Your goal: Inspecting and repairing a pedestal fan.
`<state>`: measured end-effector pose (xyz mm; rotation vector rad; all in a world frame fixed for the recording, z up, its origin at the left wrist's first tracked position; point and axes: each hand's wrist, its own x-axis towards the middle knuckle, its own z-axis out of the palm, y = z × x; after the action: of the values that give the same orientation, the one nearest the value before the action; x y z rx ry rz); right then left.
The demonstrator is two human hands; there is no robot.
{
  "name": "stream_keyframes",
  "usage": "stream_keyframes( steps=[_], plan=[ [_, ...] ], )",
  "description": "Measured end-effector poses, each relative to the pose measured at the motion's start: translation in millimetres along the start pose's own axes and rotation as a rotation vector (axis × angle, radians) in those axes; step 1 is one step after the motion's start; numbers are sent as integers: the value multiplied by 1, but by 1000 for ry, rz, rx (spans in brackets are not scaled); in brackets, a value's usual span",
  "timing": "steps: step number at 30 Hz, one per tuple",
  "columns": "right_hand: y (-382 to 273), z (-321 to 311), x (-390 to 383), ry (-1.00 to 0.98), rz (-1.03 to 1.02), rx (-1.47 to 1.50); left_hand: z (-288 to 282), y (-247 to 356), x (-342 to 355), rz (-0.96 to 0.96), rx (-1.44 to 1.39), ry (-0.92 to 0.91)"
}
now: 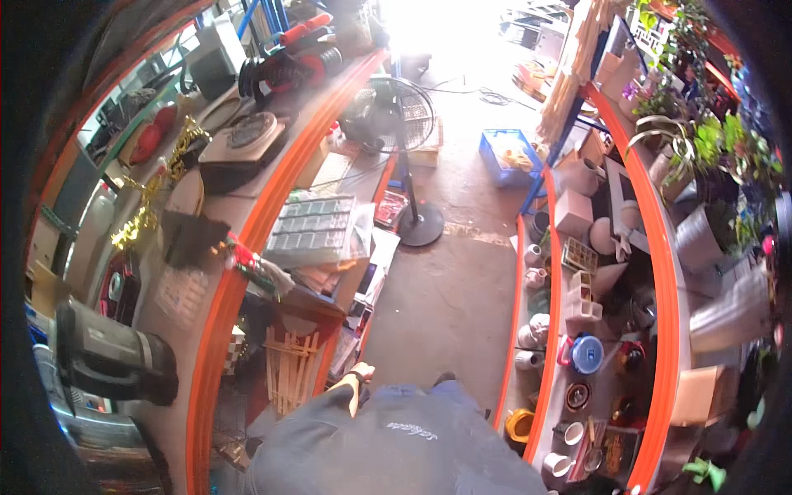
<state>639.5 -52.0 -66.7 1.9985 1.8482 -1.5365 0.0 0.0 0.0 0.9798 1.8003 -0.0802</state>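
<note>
My left hand [365,370] is low in the middle of the head view, with a dark band at the wrist. Its fingers look curled, and whatever they may hold is too small to make out. It is nearest the lower left shelving, where light wooden slats [289,371] stand and a clear compartment case [312,228] lies higher up. My right hand is out of sight, and my dark clothing fills the bottom middle.
A standing fan [421,224] is ahead in the aisle, near a blue crate [503,169] and cables [487,97]. Orange-edged shelves [660,330] line both sides, holding white pots [558,464], a kettle-like appliance [107,355], plants [718,140] and several other goods.
</note>
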Motion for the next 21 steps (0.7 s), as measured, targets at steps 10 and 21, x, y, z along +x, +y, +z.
stream_keyframes(
  steps=[10, 21],
  plan=[
    [-483, -357, 255, 191, -438, -195, -127, 189, 128, -136, -544, 246],
    [-920, -482, 509, 158, -915, -379, -247, 255, 304, -340, -825, 204]
  ],
)
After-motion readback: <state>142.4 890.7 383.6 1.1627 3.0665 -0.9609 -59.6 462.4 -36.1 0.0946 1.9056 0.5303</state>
